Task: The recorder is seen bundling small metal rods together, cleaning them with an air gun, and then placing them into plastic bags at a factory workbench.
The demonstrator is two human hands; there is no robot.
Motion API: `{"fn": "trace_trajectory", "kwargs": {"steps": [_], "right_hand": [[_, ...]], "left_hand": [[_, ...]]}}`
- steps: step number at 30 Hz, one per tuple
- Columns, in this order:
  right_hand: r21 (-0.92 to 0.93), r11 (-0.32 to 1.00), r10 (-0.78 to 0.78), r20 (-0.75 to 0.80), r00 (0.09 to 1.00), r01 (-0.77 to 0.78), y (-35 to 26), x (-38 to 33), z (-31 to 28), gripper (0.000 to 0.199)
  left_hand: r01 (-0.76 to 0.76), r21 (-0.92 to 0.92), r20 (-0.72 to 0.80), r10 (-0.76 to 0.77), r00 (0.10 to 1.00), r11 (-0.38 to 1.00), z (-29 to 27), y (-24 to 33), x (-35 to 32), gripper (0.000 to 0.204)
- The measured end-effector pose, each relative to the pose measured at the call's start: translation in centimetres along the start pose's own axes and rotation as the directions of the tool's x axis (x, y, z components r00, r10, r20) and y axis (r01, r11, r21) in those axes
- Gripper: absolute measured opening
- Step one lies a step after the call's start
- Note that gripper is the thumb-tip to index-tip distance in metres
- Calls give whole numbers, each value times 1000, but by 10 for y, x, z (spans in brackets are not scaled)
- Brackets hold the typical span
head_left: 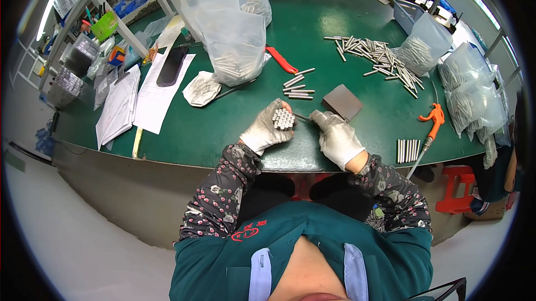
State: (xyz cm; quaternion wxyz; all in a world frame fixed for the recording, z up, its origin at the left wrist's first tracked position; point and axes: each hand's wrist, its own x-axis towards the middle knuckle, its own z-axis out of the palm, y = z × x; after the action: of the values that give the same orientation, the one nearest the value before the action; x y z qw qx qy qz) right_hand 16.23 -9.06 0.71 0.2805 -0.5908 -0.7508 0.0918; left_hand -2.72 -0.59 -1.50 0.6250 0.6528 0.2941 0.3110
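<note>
My left hand (260, 127), in a pale work glove with bare fingertips, is closed around a tight bundle of metal pins (283, 119). The round ends of the pins face up. Just to the right, my gloved right hand (338, 138) pinches a thin dark rod-like tool (302, 116), whose tip points at the bundle; whether it touches cannot be made out. Beyond the hands lie several loose metal pins (298, 94) side by side. A brown-grey block (342, 102) sits behind my right hand.
A heap of metal pins (382, 60) spreads at the far right beside clear bags of pins (468, 89). An orange air gun (433, 120) lies near a short row of pins (408, 151). More pin bags (234, 44), a red-handled tool (282, 60), crumpled cloth (201, 89) and phone (172, 66) are leftward.
</note>
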Motion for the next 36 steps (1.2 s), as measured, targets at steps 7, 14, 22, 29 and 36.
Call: {"fn": "trace_trajectory", "kwargs": {"steps": [7,14,22,29,36], "right_hand": [[-176,977,-116,22,993,118,-21,10,-13,17],[-79,974,-219,-74,973,213,-32,54,-17,12],[-336,868,-335,146,931,366,-33,72,-5,9],[-608,661,-356,263,897,440,-50,73,-10,10],[-417,856,-283,117,952,305,-41,75,-22,12]], "left_hand": [[-12,44,-13,13,1000,999,0,-2,1,47],[-34,147,-70,45,997,989,-3,-12,2,58],[-97,282,-59,118,991,955,-10,-34,7,89],[-134,211,-54,148,987,968,3,3,2,72],[-143,360,-70,180,981,922,-5,-16,3,64]]}}
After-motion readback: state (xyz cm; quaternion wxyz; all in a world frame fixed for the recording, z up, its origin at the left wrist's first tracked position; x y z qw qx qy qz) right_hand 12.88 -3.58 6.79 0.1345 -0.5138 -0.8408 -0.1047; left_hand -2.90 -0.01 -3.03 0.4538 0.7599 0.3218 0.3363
